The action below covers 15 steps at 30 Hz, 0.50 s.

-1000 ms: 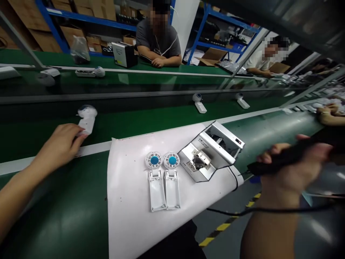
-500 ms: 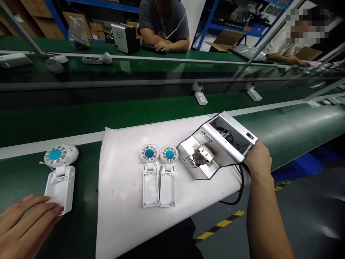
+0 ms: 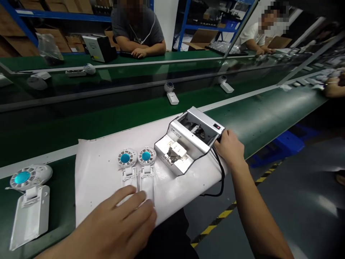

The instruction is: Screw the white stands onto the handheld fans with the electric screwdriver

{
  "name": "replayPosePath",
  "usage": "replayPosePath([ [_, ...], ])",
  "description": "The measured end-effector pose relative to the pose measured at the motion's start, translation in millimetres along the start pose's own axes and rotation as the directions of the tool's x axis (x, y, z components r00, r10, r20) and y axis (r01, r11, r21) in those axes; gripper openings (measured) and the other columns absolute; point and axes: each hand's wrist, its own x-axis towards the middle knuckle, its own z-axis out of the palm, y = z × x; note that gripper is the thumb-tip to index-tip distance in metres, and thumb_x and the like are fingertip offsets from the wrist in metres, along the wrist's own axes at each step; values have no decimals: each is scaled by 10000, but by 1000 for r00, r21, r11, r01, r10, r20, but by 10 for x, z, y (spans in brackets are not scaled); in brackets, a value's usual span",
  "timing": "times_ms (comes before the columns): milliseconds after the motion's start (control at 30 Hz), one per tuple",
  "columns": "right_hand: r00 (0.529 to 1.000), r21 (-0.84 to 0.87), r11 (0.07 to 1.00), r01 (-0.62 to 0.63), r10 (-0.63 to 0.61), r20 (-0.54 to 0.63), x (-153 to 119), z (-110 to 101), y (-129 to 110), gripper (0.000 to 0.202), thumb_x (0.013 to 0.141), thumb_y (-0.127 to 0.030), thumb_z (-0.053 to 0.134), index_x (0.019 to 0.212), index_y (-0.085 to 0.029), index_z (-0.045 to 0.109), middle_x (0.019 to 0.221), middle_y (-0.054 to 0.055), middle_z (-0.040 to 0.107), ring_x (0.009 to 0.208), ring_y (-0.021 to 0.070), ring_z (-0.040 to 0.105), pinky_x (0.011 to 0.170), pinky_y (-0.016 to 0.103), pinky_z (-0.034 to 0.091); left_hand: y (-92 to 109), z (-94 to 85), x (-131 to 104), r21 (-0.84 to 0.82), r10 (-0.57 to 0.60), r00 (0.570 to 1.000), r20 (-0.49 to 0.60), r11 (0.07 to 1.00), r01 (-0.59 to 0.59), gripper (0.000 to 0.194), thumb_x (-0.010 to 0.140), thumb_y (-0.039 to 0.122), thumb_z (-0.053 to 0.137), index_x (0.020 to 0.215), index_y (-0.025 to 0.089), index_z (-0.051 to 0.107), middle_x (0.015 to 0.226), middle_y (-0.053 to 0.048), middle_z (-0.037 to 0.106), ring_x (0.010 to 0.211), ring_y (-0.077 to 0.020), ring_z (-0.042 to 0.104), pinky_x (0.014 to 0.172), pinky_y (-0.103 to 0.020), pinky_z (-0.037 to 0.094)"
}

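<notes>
Two white fan units with blue centres, the left one (image 3: 125,158) and the right one (image 3: 146,156), lie side by side on a white sheet (image 3: 93,172). My left hand (image 3: 124,212) is over their lower ends with its fingers apart and bent, hiding part of them; no grip on them shows. My right hand (image 3: 230,147) has its fingers against the right side of a silver metal machine (image 3: 185,140), fingertips partly hidden behind its edge. A third fan unit (image 3: 32,216) lies on the green surface at the left.
Beyond a divider, more white fan units (image 3: 172,98) lie on the green belt (image 3: 129,115). A person in a grey shirt (image 3: 138,32) leans on the far bench. Another person (image 3: 253,39) is at the back right. A black cable (image 3: 221,180) hangs beside the machine.
My left hand has left the third fan unit at the left and moved right, over the pair on the sheet. My right hand remains at the machine. The view has shifted to the right.
</notes>
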Motion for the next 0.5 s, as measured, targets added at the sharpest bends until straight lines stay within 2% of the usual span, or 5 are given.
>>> replayPosePath([
  [133,994,165,986,-26,43,-102,20,-99,168,485,924,-604,617,1213,-223,698,1133,146,717,933,294,651,840,460,533,-50,177,368,-35,70,994,84,997,-67,184,1088,166,544,1109,153,727,1055,-47,717,995,-251,627,1054,-459,400],
  [300,886,542,839,36,224,-405,-540,-468,222,546,948,-614,590,1376,-288,494,940,4,571,627,153,543,568,344,533,-155,262,147,-113,-44,992,115,992,57,149,1064,125,556,1074,153,702,1041,-55,686,983,-244,603,1022,-452,403],
  [367,808,815,463,349,292,-512,-803,-560,51,458,834,-489,753,1222,-313,585,784,-59,453,554,136,475,468,305,475,-161,272,65,-153,-84,990,116,983,101,153,1067,109,551,1068,159,695,1046,-51,680,994,-237,593,1019,-437,390],
  [400,825,855,295,427,261,-502,-914,-575,-71,428,816,-484,780,1173,-332,599,773,-70,452,537,134,477,450,306,476,-159,275,46,-166,-101,988,114,979,119,156,1071,105,548,1072,163,694,1052,-50,680,1004,-235,589,1021,-431,384],
  [500,819,848,74,524,230,-526,-1117,-472,-486,315,859,-433,761,1110,-349,591,725,-102,505,437,127,451,377,309,424,-147,285,53,-182,-128,986,103,972,145,170,1078,98,536,1081,168,690,1054,-50,680,1010,-229,578,1024,-416,371],
])
